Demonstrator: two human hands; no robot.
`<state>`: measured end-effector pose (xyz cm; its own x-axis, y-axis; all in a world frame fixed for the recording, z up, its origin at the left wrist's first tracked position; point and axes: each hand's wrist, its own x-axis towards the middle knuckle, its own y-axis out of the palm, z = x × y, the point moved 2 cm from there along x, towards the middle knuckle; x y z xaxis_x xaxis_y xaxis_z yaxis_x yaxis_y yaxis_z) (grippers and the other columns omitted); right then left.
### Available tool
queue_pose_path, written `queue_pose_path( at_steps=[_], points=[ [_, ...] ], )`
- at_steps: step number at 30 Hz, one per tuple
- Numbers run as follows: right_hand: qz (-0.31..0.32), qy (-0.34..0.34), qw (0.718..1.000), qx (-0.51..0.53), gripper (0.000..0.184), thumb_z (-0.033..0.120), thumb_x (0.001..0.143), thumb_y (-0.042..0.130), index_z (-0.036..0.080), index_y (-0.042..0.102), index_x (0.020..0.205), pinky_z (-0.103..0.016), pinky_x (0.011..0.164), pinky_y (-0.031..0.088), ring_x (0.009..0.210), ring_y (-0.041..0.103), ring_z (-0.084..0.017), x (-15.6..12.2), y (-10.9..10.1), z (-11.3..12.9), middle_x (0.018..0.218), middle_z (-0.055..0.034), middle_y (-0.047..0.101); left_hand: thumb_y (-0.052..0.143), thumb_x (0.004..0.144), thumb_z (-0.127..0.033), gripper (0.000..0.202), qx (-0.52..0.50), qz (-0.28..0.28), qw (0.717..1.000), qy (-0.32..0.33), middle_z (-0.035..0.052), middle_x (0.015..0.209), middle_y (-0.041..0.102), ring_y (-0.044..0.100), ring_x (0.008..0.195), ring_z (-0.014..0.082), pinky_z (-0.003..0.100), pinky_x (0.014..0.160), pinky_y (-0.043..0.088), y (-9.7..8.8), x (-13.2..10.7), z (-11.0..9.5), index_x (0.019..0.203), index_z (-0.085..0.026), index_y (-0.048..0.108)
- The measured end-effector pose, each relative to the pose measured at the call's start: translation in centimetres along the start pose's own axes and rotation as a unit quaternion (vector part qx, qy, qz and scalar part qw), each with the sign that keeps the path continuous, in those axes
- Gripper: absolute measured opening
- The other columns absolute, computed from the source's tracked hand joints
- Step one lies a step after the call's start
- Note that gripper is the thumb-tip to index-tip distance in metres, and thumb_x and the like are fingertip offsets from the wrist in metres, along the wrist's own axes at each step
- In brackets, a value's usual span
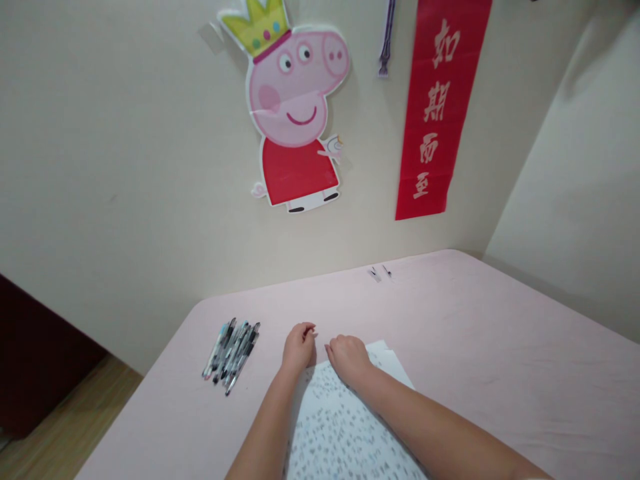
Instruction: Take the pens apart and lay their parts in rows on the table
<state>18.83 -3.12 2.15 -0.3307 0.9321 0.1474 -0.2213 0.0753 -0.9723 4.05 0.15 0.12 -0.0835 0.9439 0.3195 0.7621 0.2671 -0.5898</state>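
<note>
A sheet of paper covered in small dark handwriting [340, 427] lies on the pink tabletop in front of me, with a blank white sheet edge [393, 363] showing beneath it on the right. My left hand [299, 347] is by the written sheet's far left corner, its fingers curled together. Close to it, my right hand [347, 357] rests as a loose fist at the sheet's far edge. Whatever either set of fingers may hold is hidden or too small to make out. Both forearms reach across or beside the paper.
Several pens [231, 353] lie in a bunch left of my hands. Two small dark-and-clear pieces [375, 274] sit near the table's back edge. On the wall behind hang a cartoon pig cutout [300, 120] and a red banner [435, 133].
</note>
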Motion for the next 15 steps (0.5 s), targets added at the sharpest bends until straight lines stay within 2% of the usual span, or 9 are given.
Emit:
queue_pose_path(
  at_steps=[6, 9, 12, 13, 15],
  points=[
    [-0.007, 0.028, 1.000, 0.003, 0.033, 0.026, 0.093, 0.041, 0.012, 0.070, 0.085, -0.031, 0.067, 0.044, 0.078, 0.065, -0.024, 1.1, 0.3, -0.9, 0.084, -0.0138, 0.069, 0.045, 0.080, -0.016, 0.024, 0.094, -0.004, 0.995, -0.012, 0.0083, 0.090, 0.068, 0.063, 0.083, 0.0185, 0.029, 0.075, 0.048, -2.8, 0.6, 0.9, 0.089, -0.016, 0.066],
    [-0.019, 0.026, 0.999, 0.004, 0.028, 0.025, 0.092, 0.043, 0.013, 0.068, 0.086, -0.031, 0.072, 0.043, 0.083, 0.062, -0.023, 1.2, -0.2, -1.2, 0.086, -0.0124, 0.067, 0.048, 0.076, -0.013, 0.023, 0.163, -0.009, 0.987, -0.017, 0.0097, 0.090, 0.066, 0.061, 0.088, 0.0216, 0.033, 0.082, 0.044, -4.9, 0.8, 1.0, 0.088, -0.016, 0.067],
    [-0.046, -0.002, 0.999, 0.020, 0.021, 0.023, 0.089, 0.047, 0.014, 0.066, 0.085, -0.033, 0.079, 0.040, 0.089, 0.057, -0.023, 0.9, -0.9, -1.1, 0.088, -0.0108, 0.064, 0.048, 0.078, -0.014, 0.021, 0.226, -0.023, 0.973, -0.035, 0.0128, 0.090, 0.064, 0.059, 0.092, 0.0256, 0.036, 0.084, 0.042, -7.4, 0.9, 1.5, 0.088, -0.014, 0.067],
    [-0.055, -0.012, 0.998, 0.032, 0.019, 0.022, 0.089, 0.048, 0.014, 0.065, 0.084, -0.033, 0.081, 0.039, 0.089, 0.055, -0.022, 0.8, -1.0, -0.9, 0.088, -0.0102, 0.063, 0.047, 0.079, -0.015, 0.022, 0.257, -0.025, 0.965, -0.043, 0.0135, 0.092, 0.064, 0.058, 0.093, 0.0259, 0.035, 0.084, 0.041, -8.2, 1.0, 1.7, 0.090, -0.013, 0.066],
    [-0.072, -0.026, 0.995, 0.060, 0.016, 0.021, 0.087, 0.050, 0.015, 0.064, 0.082, -0.033, 0.081, 0.038, 0.088, 0.053, -0.021, 0.4, -1.2, -0.5, 0.087, -0.0090, 0.062, 0.043, 0.083, -0.016, 0.025, 0.400, -0.013, 0.914, -0.072, 0.0117, 0.098, 0.063, 0.058, 0.095, 0.0226, 0.031, 0.083, 0.041, -9.6, 1.1, 2.3, 0.097, -0.014, 0.064]
  ],
)
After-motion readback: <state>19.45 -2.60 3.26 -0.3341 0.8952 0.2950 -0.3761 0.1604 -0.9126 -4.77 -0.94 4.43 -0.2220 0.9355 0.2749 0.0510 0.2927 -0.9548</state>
